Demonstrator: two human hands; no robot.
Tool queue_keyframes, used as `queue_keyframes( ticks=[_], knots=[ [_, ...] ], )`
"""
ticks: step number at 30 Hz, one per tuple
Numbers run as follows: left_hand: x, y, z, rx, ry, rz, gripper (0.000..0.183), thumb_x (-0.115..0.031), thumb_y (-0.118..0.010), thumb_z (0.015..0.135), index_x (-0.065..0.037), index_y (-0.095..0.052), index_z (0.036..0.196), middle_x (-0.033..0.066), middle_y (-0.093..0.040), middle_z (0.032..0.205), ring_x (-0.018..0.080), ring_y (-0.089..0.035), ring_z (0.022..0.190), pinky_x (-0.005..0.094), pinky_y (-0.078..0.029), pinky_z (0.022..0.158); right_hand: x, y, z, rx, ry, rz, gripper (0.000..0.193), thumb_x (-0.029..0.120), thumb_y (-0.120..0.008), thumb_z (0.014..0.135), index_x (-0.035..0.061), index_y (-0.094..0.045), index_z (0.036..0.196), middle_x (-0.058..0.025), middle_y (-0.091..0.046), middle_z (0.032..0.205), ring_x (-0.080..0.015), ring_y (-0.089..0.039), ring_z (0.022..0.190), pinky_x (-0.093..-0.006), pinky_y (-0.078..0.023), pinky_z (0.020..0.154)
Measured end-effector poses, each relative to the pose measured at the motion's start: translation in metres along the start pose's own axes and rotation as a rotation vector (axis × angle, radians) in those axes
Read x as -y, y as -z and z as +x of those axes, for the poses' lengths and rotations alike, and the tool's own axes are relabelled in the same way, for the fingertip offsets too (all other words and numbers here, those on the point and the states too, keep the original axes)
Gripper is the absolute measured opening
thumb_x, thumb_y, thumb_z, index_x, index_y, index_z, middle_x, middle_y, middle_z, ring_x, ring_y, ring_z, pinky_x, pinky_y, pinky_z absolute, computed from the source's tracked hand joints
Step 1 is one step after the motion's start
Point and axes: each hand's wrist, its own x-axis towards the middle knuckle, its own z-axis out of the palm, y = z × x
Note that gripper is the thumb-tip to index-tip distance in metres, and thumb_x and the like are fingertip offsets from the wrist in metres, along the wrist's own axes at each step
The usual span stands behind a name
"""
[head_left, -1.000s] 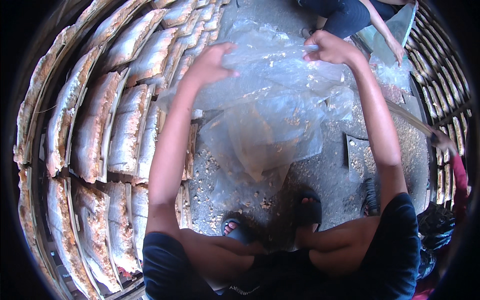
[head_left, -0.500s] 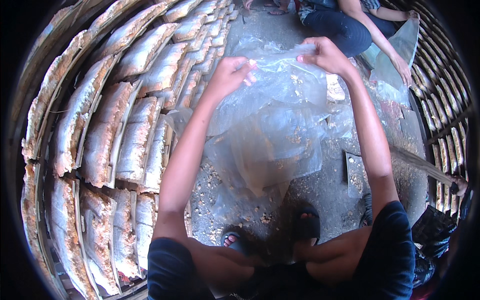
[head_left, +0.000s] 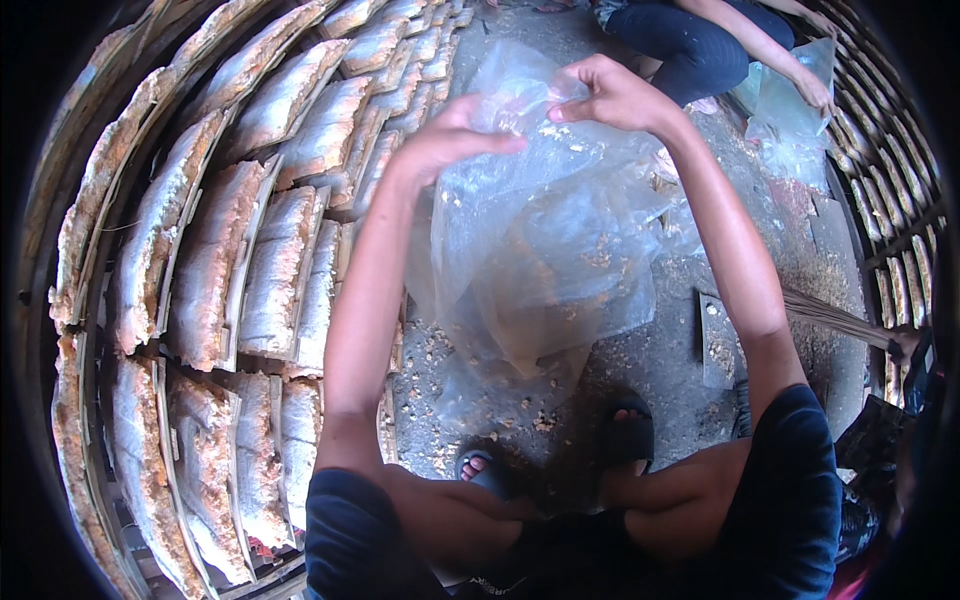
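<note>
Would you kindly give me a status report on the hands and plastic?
Right hand gripping clear plastic sheet. Left hand at its upper part, grip unclear. Crumbs on floor, not blocking.

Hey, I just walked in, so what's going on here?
A person's right hand pinches a clear plastic sheet, while the left hand is at its upper left, its grip unclear. The sheet hangs in front of the person, above a floor scattered with crumbs. Crusty slabs stand in rows at the left. At upper right, a co-worker's hand is at another plastic sheet.
</note>
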Motion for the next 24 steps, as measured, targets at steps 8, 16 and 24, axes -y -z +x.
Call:
queue_keyframes(
  ticks=[8,16,24],
  knots=[
    [0.012,-0.02,0.009,-0.229,0.07,-0.504,0.051,-0.019,-0.061,0.082,0.004,-0.037,0.121,0.0156,-0.054,0.109,0.0208,-0.055,0.1,0.035,-0.048,0.084,0.018,-0.021,0.012,-0.866,0.203,-0.713,0.035,0.027,-0.069,0.07,0.0075,-0.059,0.097,-0.0084,-0.053,0.09,-0.024,-0.052,0.087,-0.0339,-0.036,0.076],
    [0.027,-0.006,0.003,-0.089,0.103,-0.741,0.044,-0.027,-0.049,0.09,0.004,-0.041,0.12,0.0171,-0.054,0.11,0.0237,-0.055,0.103,0.036,-0.048,0.085,0.01,-0.068,0.003,-0.673,0.282,-0.608,0.023,0.029,-0.067,0.074,0.0089,-0.065,0.085,-0.0025,-0.055,0.081,-0.0143,-0.053,0.075,-0.0289,-0.035,0.065],
    [0.023,0.004,-0.009,-0.01,0.045,-0.851,0.047,-0.031,-0.042,0.092,0.001,-0.039,0.127,0.0183,-0.049,0.121,0.0285,-0.051,0.11,0.0401,-0.043,0.09,-0.005,-0.057,-0.01,-0.727,0.286,-0.633,0.011,0.015,-0.067,0.074,0.0069,-0.063,0.08,-0.0031,-0.055,0.08,-0.0173,-0.054,0.075,-0.0303,-0.036,0.066]
  ],
)
